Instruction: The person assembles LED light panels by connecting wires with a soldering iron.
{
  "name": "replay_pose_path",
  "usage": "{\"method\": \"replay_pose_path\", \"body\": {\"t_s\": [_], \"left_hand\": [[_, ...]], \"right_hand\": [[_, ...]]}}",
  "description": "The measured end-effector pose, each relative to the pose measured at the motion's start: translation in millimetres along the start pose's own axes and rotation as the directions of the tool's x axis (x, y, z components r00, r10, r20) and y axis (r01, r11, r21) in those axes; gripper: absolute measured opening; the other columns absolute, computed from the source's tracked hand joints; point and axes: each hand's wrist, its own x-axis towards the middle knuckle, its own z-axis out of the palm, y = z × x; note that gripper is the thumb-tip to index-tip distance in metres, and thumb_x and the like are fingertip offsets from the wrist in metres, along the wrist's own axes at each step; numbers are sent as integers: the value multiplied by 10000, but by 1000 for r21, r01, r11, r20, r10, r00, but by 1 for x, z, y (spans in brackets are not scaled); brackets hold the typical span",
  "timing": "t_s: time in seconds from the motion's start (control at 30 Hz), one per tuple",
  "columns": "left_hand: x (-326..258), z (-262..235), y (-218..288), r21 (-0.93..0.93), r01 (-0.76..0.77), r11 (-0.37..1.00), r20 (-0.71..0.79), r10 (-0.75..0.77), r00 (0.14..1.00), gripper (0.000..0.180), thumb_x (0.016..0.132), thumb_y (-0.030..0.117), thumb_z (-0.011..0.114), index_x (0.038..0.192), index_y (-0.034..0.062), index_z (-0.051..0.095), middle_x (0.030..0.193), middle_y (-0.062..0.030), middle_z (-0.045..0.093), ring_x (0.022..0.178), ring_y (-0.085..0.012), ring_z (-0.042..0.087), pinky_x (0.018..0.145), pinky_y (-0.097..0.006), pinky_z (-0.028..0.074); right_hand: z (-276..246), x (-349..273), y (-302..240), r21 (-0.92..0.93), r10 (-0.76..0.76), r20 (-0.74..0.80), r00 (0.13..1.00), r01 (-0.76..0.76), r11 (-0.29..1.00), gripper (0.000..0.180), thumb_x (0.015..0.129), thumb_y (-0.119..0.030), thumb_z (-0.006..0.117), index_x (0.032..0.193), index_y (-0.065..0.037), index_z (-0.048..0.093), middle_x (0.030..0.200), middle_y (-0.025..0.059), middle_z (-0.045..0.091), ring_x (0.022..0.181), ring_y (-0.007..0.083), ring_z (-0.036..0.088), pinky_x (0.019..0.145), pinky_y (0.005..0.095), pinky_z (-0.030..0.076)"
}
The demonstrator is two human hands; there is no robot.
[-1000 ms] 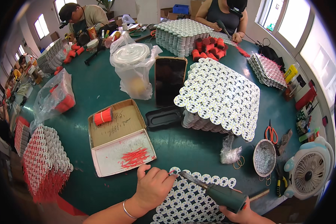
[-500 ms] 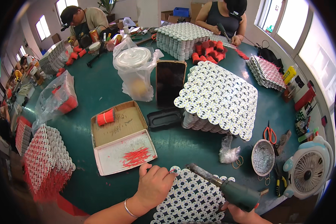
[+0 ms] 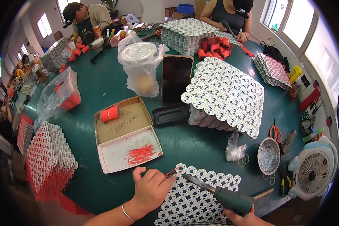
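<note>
Red wire (image 3: 172, 173): thin, pinched between thumb and fingertips of left hand (image 3: 151, 189); free end touching the top-left disc of the board panel. Position: 6 o'clock of the table, near edge.

Left hand: fingers curled shut around the wire, knuckles up, resting on the panel's left edge; metal bangle at the wrist.

Board panel (image 3: 194, 197): sheet of joined white round discs, flat on the table beneath both hands.

Soldering tool (image 3: 224, 196): dark green body, slim metal tip pointing toward 10 o'clock, just beside the wire end.

Right hand (image 3: 240, 217): mostly hidden under the tool at the lower edge; fingers wrapped about the handle.

Cardboard box (image 3: 126, 132): open, at 11 o'clock of the left hand; loose red wires in the white half, a red bundle (image 3: 109, 113) in the brown half.

Stacked panels (image 3: 226, 94): large pile at 1 o'clock, well apart.

Metal bowl (image 3: 269, 155): at 2 o'clock, beside orange-handled scissors (image 3: 275, 132).

Small fan (image 3: 312, 172): at 3 o'clock, table edge.

Green table (image 3: 98, 86).
</note>
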Motion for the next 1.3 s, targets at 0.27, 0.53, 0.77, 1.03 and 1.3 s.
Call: {"method": "replay_pose_path", "body": {"t_s": [0.27,0.53,0.77,1.03,1.3], "left_hand": [[0,4,-2,-13,1,1000,3,-1,1000,148,629,96,662,763,155,645,628,43,450,686,-132,480,764,-393,253],[0,7,-1,-13,0,1000,10,0,1000,121,639,103,658,748,152,640,629,41,453,691,-133,481,764,-393,257],[0,6,-1,-12,6,1000,20,-6,1000,107,641,104,643,739,146,636,634,36,456,692,-136,483,753,-390,260],[0,7,0,1,6,1000,11,-6,1000,110,625,107,648,726,146,631,646,39,464,699,-137,486,748,-392,264],[-1,4,5,31,21,999,-24,-20,1000,132,615,129,664,741,162,645,653,54,468,725,-130,486,773,-409,245]], "right_hand": [[6,4,0,60,40,-20,999,-39,997,209,705,-84,653,891,-1,605,826,140,621,776,259,597,684,335,462],[9,12,-5,36,-25,-12,1000,25,999,215,683,-63,651,882,7,607,825,151,628,745,260,618,677,329,474],[8,11,-4,-52,-16,46,999,19,998,233,674,-83,655,889,-6,607,836,149,627,761,258,619,689,318,477],[3,2,1,-122,-51,-5,999,50,991,234,698,-136,652,899,-24,605,846,130,628,808,285,600,746,357,456],[-4,-4,2,-109,-45,4,999,45,993,249,710,-137,650,927,-25,603,867,138,624,831,295,589,759,362,445]]}}
